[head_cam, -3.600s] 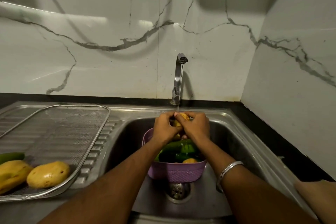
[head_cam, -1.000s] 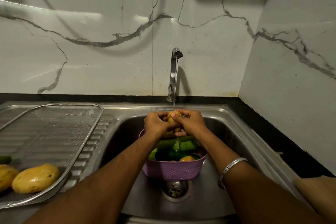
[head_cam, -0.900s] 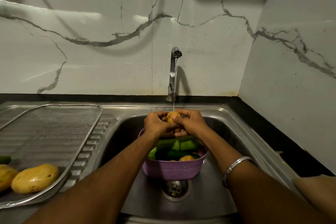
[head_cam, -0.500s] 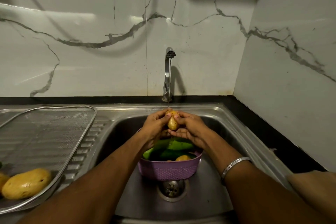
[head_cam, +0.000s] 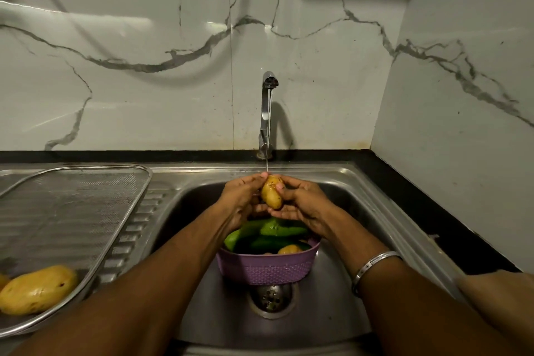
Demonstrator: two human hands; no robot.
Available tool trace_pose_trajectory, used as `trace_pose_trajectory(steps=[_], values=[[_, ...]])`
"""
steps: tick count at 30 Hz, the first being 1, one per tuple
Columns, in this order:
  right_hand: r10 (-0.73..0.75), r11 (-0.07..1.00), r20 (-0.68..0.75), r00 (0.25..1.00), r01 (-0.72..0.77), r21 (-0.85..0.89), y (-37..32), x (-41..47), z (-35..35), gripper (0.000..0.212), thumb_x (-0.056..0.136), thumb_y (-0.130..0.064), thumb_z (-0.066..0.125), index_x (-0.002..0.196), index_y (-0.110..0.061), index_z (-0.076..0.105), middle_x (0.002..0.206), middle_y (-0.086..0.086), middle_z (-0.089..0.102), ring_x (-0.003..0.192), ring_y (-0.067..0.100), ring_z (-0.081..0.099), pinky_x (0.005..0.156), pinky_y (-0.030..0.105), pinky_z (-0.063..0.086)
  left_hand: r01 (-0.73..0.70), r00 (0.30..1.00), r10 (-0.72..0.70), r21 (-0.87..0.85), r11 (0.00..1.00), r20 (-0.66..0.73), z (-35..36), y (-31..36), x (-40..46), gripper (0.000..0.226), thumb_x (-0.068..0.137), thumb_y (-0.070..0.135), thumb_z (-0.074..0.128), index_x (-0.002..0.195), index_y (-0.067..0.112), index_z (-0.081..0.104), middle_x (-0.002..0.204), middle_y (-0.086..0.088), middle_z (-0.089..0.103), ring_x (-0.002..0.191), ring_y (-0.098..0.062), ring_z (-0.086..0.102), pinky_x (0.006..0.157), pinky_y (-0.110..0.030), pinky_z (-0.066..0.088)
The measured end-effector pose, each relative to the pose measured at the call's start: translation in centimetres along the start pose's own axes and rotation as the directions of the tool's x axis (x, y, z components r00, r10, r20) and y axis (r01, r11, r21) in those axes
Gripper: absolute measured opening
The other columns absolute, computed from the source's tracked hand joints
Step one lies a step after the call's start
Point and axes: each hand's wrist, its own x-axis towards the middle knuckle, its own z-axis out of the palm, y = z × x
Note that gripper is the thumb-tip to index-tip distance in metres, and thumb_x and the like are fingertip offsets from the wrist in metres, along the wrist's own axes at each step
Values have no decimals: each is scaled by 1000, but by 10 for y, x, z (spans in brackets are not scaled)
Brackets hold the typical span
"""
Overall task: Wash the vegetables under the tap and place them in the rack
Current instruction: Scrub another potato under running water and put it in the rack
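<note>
Holding a small potato upright under the thin stream from the tap, left hand and right hand both curled round it, pinching it between fingers and thumbs. Hovering above a purple basket of green vegetables sitting in the sink. Lying washed in the mesh rack at left: a larger potato.

Potato between both hands under tap

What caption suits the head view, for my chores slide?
Both hands, left hand and right hand, hold a small yellow potato under the steel tap.
</note>
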Motion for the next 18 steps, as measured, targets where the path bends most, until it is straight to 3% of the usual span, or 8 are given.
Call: trace_pose_trajectory(steps=[3,5,9,12,15,18], values=[[-9,1000,5,1000,9,28,-3,-1,-1,36,98,-6,63,132,-19,65,111,21,74,93,39,75,79,45,63,12,990,-5,-46,999,140,-8,6,-3,24,101,8,54,121,8,68,113,-17,72,93,-28,72,81,-45,59],[-25,1000,13,1000,25,19,-6,-3,-1,36,98,-5,62,131,-19,65,111,21,74,95,39,75,80,46,63,13,983,0,-71,997,183,-8,7,-4,26,100,4,55,124,7,66,117,-18,71,97,-30,72,82,-46,60],[-46,996,26,999,48,-74,-5,-6,3,36,97,-6,64,128,-24,68,118,23,71,88,39,76,69,38,65,-19,1000,18,22,1000,17,-4,5,-5,10,95,10,66,100,11,75,95,-15,73,76,-26,72,63,-39,62],[-51,991,34,998,55,-122,-2,-7,5,33,97,-8,65,117,-34,72,122,23,69,87,38,76,70,39,65,-19,996,25,72,997,-90,2,0,-5,9,91,16,74,97,9,75,88,-16,73,68,-26,72,47,-33,59],[-74,982,35,997,79,-172,-2,-6,7,40,97,-8,66,131,-29,66,125,19,68,88,35,77,69,38,65,-39,982,48,53,998,-181,5,-3,-3,22,83,24,83,92,6,74,79,-13,75,66,-26,73,47,-33,58],[-66,981,1,998,65,-181,-2,-5,10,38,97,-9,65,134,-19,65,121,22,69,85,36,77,65,36,65,-30,989,40,68,997,-140,4,-2,-1,26,84,27,81,96,5,75,88,-15,77,72,-27,75,52,-35,59]])
